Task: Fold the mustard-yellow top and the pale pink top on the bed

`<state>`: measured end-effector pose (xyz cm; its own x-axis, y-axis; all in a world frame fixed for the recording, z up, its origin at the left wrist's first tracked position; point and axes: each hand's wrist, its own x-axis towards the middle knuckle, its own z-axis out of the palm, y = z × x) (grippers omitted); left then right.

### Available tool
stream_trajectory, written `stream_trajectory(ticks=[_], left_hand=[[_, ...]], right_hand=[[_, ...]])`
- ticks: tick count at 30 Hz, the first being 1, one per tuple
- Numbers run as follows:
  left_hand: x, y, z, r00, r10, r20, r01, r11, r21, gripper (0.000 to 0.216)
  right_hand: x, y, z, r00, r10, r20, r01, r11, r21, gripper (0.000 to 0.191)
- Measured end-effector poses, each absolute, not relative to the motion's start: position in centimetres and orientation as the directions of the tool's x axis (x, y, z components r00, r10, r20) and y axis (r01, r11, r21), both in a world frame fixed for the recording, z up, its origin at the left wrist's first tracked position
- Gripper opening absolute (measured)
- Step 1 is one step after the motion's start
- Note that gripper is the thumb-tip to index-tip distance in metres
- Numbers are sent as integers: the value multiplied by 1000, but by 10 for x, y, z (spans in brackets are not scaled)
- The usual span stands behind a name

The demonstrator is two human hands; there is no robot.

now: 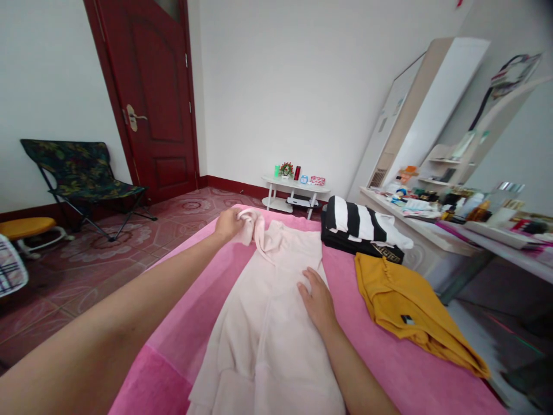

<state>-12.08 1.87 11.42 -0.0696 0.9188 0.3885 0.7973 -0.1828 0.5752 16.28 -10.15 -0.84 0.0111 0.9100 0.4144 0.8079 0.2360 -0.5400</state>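
A pale pink garment lies stretched lengthwise along the bed, with soft creases toward the near end. At its far left side, my left hand is closed on a bunched, twisted part of it, perhaps a sleeve, lifted slightly off the bed. My right hand rests on the right side of the same garment, fingers apart, holding nothing. To the right lies a mustard-yellow garment with a small dark label. Beyond that sits a stack of dark clothes with a black-and-white striped garment on top.
The bed has a pink cover. At right, a dressing table is crowded with bottles and small items. A low white table stands by the far wall. On the left are a camouflage folding chair and a yellow stool.
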Motion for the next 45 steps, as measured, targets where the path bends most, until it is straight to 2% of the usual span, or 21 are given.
stream_trajectory(ticks=[2, 4, 6, 7, 9, 12, 15, 17, 19, 21, 25, 27, 30, 32, 36, 39, 42, 45], left_hand=[[-99, 5, 147, 69, 841, 537, 785, -378, 491, 25], [-78, -24, 170, 411, 533, 740, 671, -726, 151, 25], [-64, -62, 176, 657, 253, 710, 476, -870, -131, 23], [-60, -82, 172, 741, 146, 656, 368, -905, -215, 22], [-59, -118, 155, 826, 40, 562, 221, -941, -258, 21], [-68, -152, 116, 836, 70, 545, 165, -978, -128, 27], [-74, -163, 85, 780, 291, 554, 264, -956, 130, 44], [-74, -163, 72, 752, 451, 480, 347, -891, 292, 57], [-72, -161, 65, 761, 530, 374, 393, -835, 385, 77], [-69, -159, 60, 784, 541, 305, 403, -817, 413, 82], [-65, -155, 53, 813, 502, 296, 358, -830, 427, 55], [-62, -154, 50, 813, 487, 319, 325, -835, 445, 45], [-57, -150, 43, 788, 501, 359, 309, -825, 473, 37], [-54, -147, 38, 769, 515, 378, 296, -811, 505, 34], [-54, -138, 41, 744, 538, 397, 158, -718, 677, 25], [-64, -134, 61, 677, 633, 375, 123, -600, 790, 23], [-78, -133, 85, 635, 685, 357, 147, -561, 815, 22], [-90, -136, 97, 655, 681, 329, 180, -563, 807, 24]], right_hand=[[168, -99, -12, 121, 895, 430, 672, 245, -699, 43], [174, -97, -16, 267, 872, 410, 478, 249, -842, 44], [180, -95, -19, 408, 845, 346, 258, 257, -931, 45], [182, -94, -21, 463, 830, 310, 159, 267, -951, 47], [185, -92, -22, 520, 817, 250, 15, 284, -959, 51], [187, -91, -21, 508, 836, 206, -70, 279, -958, 57], [186, -91, -17, 481, 858, 180, -72, 243, -967, 59], [184, -92, -14, 455, 871, 187, -42, 230, -972, 56], [184, -94, -11, 387, 899, 206, 4, 221, -975, 50], [189, -99, -9, 286, 938, 196, 45, 192, -980, 42], [211, -124, -2, 102, 989, 111, 112, 100, -989, 39], [223, -144, 3, -42, 987, 155, 228, 160, -960, 41], [232, -173, 11, -248, 931, 268, 419, 352, -837, 53], [230, -185, 16, -277, 913, 299, 502, 403, -765, 54], [216, -194, 30, -257, 905, 338, 568, 425, -705, 27], [202, -200, 53, -302, 872, 385, 551, 489, -677, 15], [186, -213, 77, -372, 839, 397, 531, 543, -651, 9], [172, -229, 90, -435, 823, 365, 529, 562, -636, 8]])
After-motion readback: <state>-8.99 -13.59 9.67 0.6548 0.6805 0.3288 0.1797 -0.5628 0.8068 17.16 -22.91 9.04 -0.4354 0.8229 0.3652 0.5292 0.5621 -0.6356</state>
